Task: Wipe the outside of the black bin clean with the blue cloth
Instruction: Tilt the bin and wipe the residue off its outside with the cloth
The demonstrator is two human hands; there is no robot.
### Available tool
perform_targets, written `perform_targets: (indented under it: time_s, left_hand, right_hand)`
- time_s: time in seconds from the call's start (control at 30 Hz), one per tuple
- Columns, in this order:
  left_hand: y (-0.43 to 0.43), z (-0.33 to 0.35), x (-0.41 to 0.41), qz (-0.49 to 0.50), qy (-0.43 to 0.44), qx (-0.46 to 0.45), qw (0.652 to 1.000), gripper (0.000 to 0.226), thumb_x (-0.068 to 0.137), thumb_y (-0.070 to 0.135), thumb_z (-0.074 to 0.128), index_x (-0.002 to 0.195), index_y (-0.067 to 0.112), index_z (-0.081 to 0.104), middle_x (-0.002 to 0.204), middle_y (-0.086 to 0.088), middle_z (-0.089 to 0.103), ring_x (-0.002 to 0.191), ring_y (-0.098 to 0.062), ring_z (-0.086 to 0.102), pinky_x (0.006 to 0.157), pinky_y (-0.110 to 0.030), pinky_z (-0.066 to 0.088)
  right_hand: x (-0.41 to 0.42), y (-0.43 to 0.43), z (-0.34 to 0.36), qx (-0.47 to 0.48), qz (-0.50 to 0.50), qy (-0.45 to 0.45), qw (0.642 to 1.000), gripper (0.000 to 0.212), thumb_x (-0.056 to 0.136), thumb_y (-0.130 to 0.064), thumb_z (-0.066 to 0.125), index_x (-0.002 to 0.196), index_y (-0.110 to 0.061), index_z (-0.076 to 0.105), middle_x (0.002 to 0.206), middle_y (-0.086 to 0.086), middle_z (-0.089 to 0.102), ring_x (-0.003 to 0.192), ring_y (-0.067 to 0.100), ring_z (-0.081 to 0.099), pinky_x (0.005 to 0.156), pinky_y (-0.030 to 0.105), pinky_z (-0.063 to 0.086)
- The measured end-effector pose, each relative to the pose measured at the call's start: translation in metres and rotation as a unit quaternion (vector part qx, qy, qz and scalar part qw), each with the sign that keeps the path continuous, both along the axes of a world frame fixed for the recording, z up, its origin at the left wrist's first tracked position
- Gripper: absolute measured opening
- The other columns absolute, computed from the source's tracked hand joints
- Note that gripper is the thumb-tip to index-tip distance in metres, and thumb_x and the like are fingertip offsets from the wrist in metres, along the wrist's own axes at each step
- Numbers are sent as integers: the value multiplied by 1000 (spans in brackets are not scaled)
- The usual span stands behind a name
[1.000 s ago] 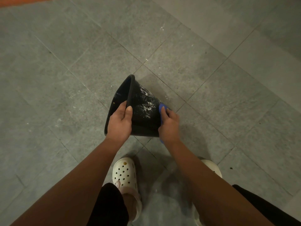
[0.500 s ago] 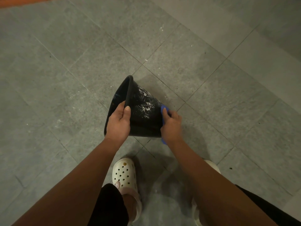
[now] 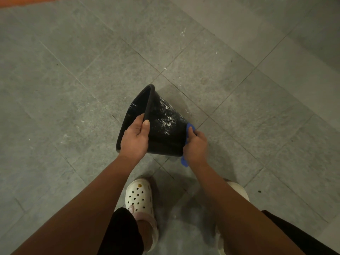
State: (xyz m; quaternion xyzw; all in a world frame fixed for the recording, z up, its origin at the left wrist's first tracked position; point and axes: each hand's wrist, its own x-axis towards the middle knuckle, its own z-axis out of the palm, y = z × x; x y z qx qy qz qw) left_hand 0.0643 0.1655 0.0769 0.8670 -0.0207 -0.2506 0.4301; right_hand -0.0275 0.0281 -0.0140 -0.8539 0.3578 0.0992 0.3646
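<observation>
- Counting first: one bin [image 3: 165,133], one cloth [image 3: 188,127], two hands and two white clogs. One clog [image 3: 138,196] is in full view by the left forearm, and the other [image 3: 237,189] is mostly hidden behind the right arm.
- The bin is tipped on its side over the tiled floor [image 3: 73,89], with its mouth to the left and its base to the right. White smears [image 3: 166,117] streak its upper wall. Whether it touches the floor cannot be told.
- The left hand [image 3: 135,139] grips the rim, thumb on the outer wall and fingers curled inside.
- The right hand [image 3: 196,146] is curled round the cloth and presses it against the bin's base end. Blue shows above the fingers and below the wrist.
- Compared with half a second ago, the right hand and cloth have slid further right along the wall to the base edge. The left hand's grip and the bin's tilt are unchanged.
</observation>
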Motion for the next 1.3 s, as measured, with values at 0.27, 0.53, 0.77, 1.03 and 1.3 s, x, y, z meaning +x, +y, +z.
perform_targets:
  time_s: [0.27, 0.53, 0.77, 1.03, 1.3]
  left_hand:
    - [1, 1, -3, -4, 13, -13, 1000, 42, 93, 47, 38, 129, 31, 53, 112, 6, 63, 111, -14, 56, 100, -49, 44]
    - [-2, 3, -2, -24, 20, 1, 1000, 36, 97, 43, 37, 128, 34, 52, 110, 10, 62, 110, -14, 56, 99, -50, 44]
    - [-6, 4, -4, -12, 41, -9, 999, 40, 93, 47, 37, 130, 39, 51, 118, 7, 62, 116, -16, 54, 103, -50, 41]
    - [-2, 5, 1, -22, 48, -18, 998, 33, 100, 36, 38, 129, 31, 53, 115, 2, 63, 112, -17, 57, 100, -51, 44]
    - [-2, 7, 4, -3, 50, -6, 999, 32, 101, 36, 37, 130, 34, 51, 115, 5, 61, 113, -18, 55, 101, -51, 43]
  right_hand:
    - [14, -11, -3, 18, 31, -39, 999, 63, 80, 7, 46, 140, -11, 37, 140, 12, 43, 126, 30, 38, 108, 36, 33]
    - [16, 16, 12, -3, -17, -35, 999, 58, 79, 1, 51, 136, -8, 42, 124, 16, 50, 119, 30, 40, 100, 30, 31]
    - [9, 5, 9, 34, -46, -61, 996, 56, 85, 7, 44, 139, -7, 38, 140, 16, 42, 129, 29, 38, 110, 37, 31]
    - [14, 27, 27, 22, -12, -206, 978, 33, 81, 10, 55, 111, 0, 62, 120, 19, 59, 114, 32, 53, 100, 39, 44]
    - [2, 33, 27, 8, -18, -184, 983, 40, 85, 4, 56, 124, -4, 56, 132, 19, 53, 121, 34, 51, 106, 37, 37]
